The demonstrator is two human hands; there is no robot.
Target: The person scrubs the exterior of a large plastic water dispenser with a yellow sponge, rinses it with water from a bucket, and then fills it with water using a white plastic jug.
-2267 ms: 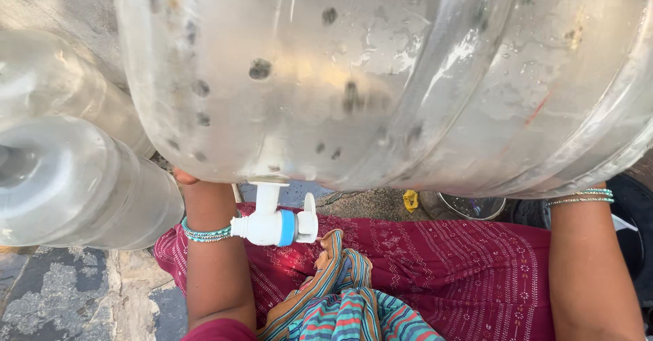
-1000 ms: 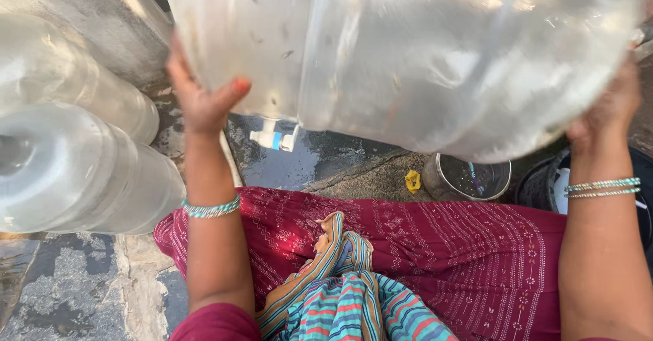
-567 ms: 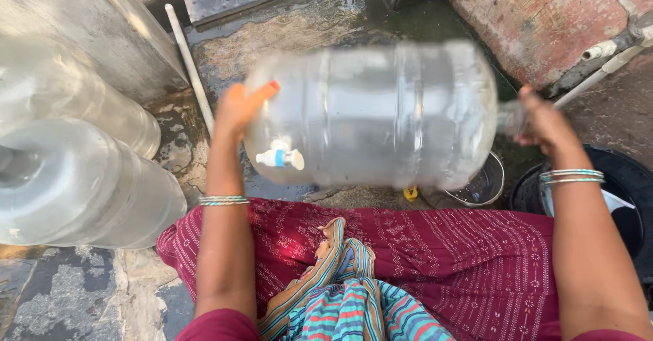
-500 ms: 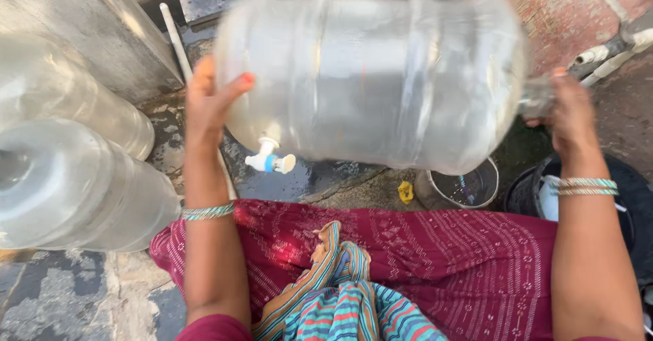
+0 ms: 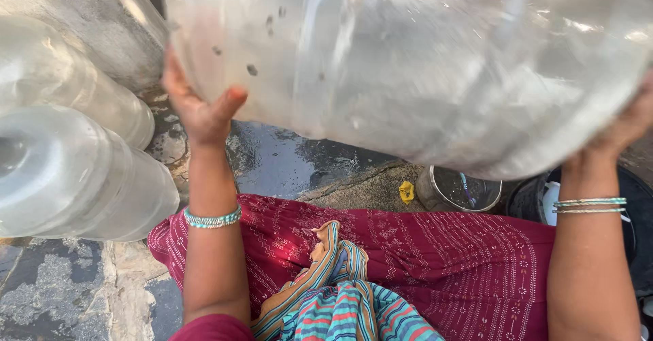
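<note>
Jug [image 5: 422, 62] hangs sideways, lifted close over the lap, gripped at its ends: left hand [image 5: 201, 109] with fingers spread on the base, right hand [image 5: 622, 126] cupping the far end. Wet plastic could slip and drop onto the small pot [image 5: 459, 190].

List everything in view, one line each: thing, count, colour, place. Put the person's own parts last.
large water jug: one, clear, held sideways across the top, blurred
other jugs: two, clear, lying stacked at left
small container: one, clear, on the ground under the held jug
yellow scrap: one, on the ground beside the small container
black tub: one, at right edge, partly hidden
wet stone ground: grey, centre
maroon garment: one, patterned, over the lap
striped cloth: one, teal and orange, bottom centre
bangles: teal on both wrists
left hand: on the jug's left end
right hand: under its right end
</note>
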